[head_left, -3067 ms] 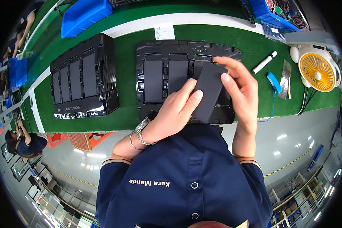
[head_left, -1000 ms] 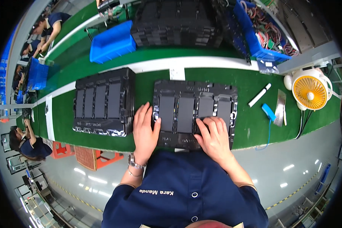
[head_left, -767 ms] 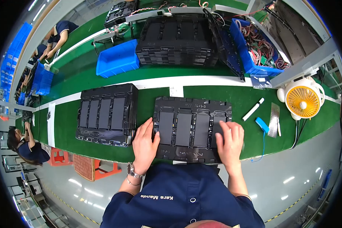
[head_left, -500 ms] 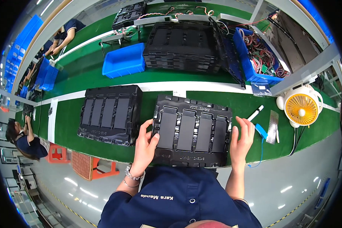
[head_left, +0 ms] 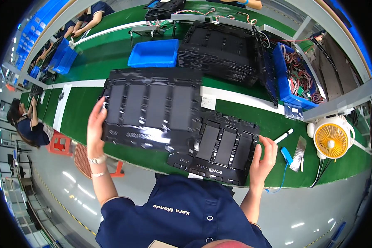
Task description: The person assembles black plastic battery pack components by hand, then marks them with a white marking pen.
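A black plastic tray [head_left: 156,108] with several long dark rectangular panels is raised, tilted and slightly blurred, left of centre. My left hand [head_left: 96,128] is closed on its left edge, fingers partly behind it. The raised tray overlaps the left part of a second black tray [head_left: 226,146], which lies on the green bench near the front edge. My right hand [head_left: 263,161] is beside that tray's right edge, thumb and fingers apart and bent. Whether its fingertips touch the edge is hard to tell.
Behind stand a stack of black trays [head_left: 219,49], an empty blue bin [head_left: 153,53] and a blue bin of wires [head_left: 295,78]. A white marker [head_left: 284,135], a blue tool with a cord [head_left: 286,155] and a yellow fan [head_left: 330,139] sit right. Co-workers sit far left.
My left hand has left the nearer tray, moved left and taken the left-hand black tray, lifting it and bringing it over toward the other. The whole view has shifted slightly.
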